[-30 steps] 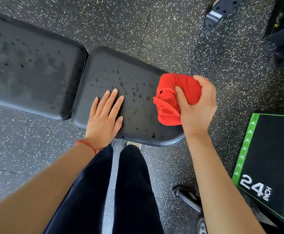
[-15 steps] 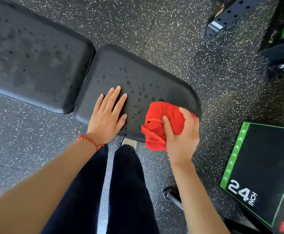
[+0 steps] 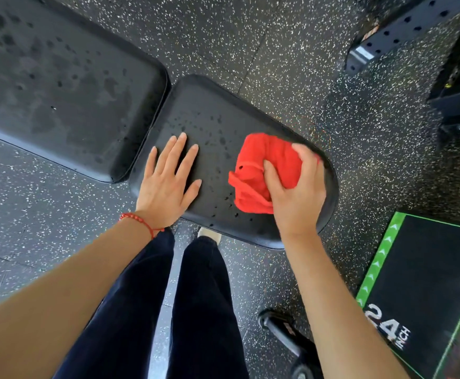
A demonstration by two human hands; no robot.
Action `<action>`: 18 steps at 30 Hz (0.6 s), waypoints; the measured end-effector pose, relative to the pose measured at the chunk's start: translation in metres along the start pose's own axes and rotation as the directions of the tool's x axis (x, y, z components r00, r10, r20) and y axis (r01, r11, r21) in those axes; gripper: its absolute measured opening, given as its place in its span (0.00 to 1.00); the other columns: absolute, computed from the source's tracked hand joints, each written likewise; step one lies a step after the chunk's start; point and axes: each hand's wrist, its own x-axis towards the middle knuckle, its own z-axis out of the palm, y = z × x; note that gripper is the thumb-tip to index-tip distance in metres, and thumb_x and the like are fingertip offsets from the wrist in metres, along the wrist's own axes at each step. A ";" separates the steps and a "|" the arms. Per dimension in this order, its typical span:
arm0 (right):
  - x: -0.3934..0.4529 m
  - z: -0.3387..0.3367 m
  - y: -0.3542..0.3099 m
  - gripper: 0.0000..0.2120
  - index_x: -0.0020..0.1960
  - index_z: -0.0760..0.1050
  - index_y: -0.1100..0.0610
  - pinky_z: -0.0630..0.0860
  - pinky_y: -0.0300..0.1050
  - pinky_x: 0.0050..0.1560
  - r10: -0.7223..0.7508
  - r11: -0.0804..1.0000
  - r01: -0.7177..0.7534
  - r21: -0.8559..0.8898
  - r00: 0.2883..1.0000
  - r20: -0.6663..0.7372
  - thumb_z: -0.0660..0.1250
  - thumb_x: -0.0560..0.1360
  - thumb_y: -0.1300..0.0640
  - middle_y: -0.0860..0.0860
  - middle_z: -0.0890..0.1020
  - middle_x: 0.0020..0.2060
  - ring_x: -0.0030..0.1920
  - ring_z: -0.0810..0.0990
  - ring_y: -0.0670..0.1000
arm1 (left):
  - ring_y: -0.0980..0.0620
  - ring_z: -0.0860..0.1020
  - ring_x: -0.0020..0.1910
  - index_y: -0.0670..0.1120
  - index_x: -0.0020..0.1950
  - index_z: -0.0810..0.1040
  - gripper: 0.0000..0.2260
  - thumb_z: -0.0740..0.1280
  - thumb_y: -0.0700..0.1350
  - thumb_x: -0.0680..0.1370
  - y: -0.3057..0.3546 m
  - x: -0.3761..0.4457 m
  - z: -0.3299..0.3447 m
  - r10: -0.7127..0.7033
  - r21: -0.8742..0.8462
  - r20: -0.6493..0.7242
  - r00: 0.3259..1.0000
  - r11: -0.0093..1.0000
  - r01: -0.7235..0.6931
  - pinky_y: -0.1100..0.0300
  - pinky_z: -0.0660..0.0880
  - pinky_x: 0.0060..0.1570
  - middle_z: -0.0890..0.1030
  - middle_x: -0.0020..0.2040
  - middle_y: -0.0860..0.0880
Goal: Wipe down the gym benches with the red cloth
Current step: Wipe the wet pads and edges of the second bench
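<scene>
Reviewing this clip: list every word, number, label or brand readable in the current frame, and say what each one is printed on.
"24 INCH": white print on the black box with green edging on the floor at lower right; the "2" is partly hidden behind the right hand's forearm.

Nothing else is readable. No print shows on the bench pads, the red cloth, or the perforated black frame at upper right.

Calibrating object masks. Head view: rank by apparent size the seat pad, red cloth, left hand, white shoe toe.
1. seat pad
2. red cloth and left hand: look alike; the right hand hides part of the cloth, so unranked
3. white shoe toe, mostly hidden by the trouser leg
</scene>
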 end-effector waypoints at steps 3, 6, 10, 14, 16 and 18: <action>-0.035 -0.004 0.002 0.22 0.55 0.75 0.64 0.71 0.41 0.47 -0.029 0.999 0.028 0.015 0.997 0.067 0.73 0.67 0.52 0.61 0.79 0.46 0.46 0.78 0.56 | 0.38 0.62 0.71 0.38 0.71 0.65 0.26 0.53 0.52 0.78 -0.001 0.000 -0.002 0.002 0.002 0.021 1.000 1.000 -0.002 0.38 0.58 0.67 0.63 0.72 0.36; -0.054 -0.006 0.006 0.22 0.55 0.74 0.62 0.72 0.41 0.45 -0.096 0.995 0.094 0.021 0.989 0.116 0.70 0.69 0.47 0.59 0.78 0.45 0.44 0.79 0.56 | 0.38 0.62 0.71 0.39 0.71 0.65 0.26 0.53 0.52 0.77 -0.005 -0.001 -0.005 0.009 -0.007 0.040 0.999 1.000 -0.008 0.38 0.59 0.67 0.63 0.72 0.37; -0.030 0.001 0.000 0.21 0.56 0.72 0.54 0.76 0.47 0.36 -0.136 0.989 0.145 -0.042 0.975 0.178 0.66 0.68 0.43 0.58 0.79 0.46 0.43 0.80 0.57 | 0.38 0.62 0.71 0.38 0.71 0.66 0.26 0.53 0.52 0.77 -0.010 -0.006 -0.005 -0.017 -0.031 0.024 1.000 0.999 0.017 0.38 0.59 0.67 0.63 0.72 0.37; 0.011 0.025 -0.016 0.22 0.56 0.75 0.59 0.76 0.49 0.36 -0.197 0.977 0.209 -0.036 0.957 0.212 0.67 0.69 0.44 0.59 0.78 0.47 0.44 0.80 0.60 | 0.38 0.61 0.71 0.38 0.71 0.66 0.26 0.54 0.52 0.77 -0.014 -0.010 -0.001 -0.061 -0.064 -0.013 0.998 0.996 0.060 0.39 0.58 0.67 0.62 0.72 0.36; 0.031 0.041 -0.026 0.22 0.57 0.75 0.59 0.75 0.49 0.37 -0.185 0.981 0.194 -0.031 0.966 0.183 0.70 0.69 0.47 0.60 0.78 0.48 0.46 0.79 0.61 | 0.39 0.61 0.71 0.38 0.71 0.66 0.26 0.54 0.52 0.77 -0.016 -0.009 0.001 -0.063 -0.065 -0.015 0.998 0.996 0.062 0.40 0.58 0.68 0.62 0.72 0.36; 0.049 0.055 -0.036 0.22 0.58 0.74 0.58 0.73 0.50 0.39 -0.167 0.984 0.175 -0.044 0.975 0.145 0.70 0.70 0.47 0.59 0.78 0.49 0.47 0.78 0.61 | 0.38 0.62 0.71 0.38 0.71 0.65 0.26 0.55 0.52 0.78 -0.018 -0.009 0.002 -0.053 -0.060 -0.011 0.999 0.997 0.053 0.40 0.59 0.68 0.63 0.72 0.36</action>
